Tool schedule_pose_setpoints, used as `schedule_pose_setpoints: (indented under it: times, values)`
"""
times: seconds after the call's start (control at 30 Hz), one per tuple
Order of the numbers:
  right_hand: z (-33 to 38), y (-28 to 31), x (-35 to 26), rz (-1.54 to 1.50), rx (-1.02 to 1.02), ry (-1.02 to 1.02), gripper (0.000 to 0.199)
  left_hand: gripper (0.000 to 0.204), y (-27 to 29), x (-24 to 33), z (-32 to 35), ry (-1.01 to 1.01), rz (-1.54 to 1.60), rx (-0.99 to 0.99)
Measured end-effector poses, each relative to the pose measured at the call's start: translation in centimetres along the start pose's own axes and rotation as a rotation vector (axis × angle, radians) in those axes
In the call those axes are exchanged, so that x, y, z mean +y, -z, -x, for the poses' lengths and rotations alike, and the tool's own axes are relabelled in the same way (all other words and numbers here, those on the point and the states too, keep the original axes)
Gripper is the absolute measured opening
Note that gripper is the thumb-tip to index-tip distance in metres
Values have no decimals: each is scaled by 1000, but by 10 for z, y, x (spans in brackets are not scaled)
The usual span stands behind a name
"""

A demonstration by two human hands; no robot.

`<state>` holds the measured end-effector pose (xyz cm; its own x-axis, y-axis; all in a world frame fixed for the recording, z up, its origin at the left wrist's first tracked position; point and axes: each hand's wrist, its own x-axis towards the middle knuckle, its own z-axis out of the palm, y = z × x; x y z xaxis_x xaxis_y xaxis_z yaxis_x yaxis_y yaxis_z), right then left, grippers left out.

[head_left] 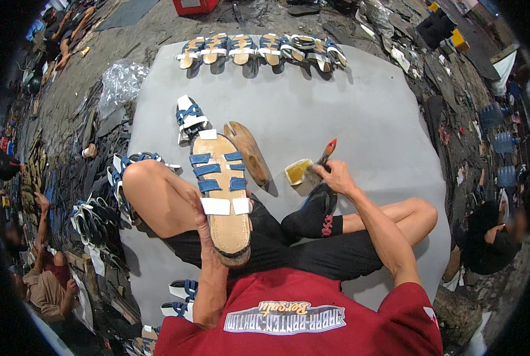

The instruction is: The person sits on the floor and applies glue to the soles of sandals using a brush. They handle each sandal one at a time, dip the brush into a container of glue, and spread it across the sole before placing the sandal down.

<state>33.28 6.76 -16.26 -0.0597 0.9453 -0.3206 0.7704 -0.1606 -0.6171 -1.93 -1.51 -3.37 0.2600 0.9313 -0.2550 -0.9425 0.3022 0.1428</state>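
My left hand (pixel 204 228) grips a sandal piece (pixel 220 178) from beneath and along its side. Its tan sole faces up, with blue strap ends and white tabs lying folded over it. Pinched in my right hand (pixel 336 177) is a brush (pixel 330 148) with a red-tipped handle; its bristles are hard to make out. Right beside that hand sits a small square tub (pixel 298 172) holding yellowish glue-like stuff. A wooden shoe last (pixel 247 151) lies just right of the sandal piece, and a blue and white sandal (pixel 189 115) stands beyond it.
Several sandals (pixel 241 49) line the far edge of the grey sheet (pixel 365 113). More sandal uppers (pixel 93 222) are heaped at the left, beside clear plastic (pixel 121 85). Scraps cover the floor around the sheet. Other people (pixel 48 285) sit at left and right.
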Motion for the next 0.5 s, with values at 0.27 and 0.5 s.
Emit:
schedule_pose_setpoints:
  times: [0.27, 0.5]
  values:
    - [-2, -7, 4, -151, 136, -84, 51, 87, -12, -8, -8, 32, -135, 121]
    - [26, 58, -81, -1130, -75, -140, 40, 97, 4, -4, 3, 58, -186, 161]
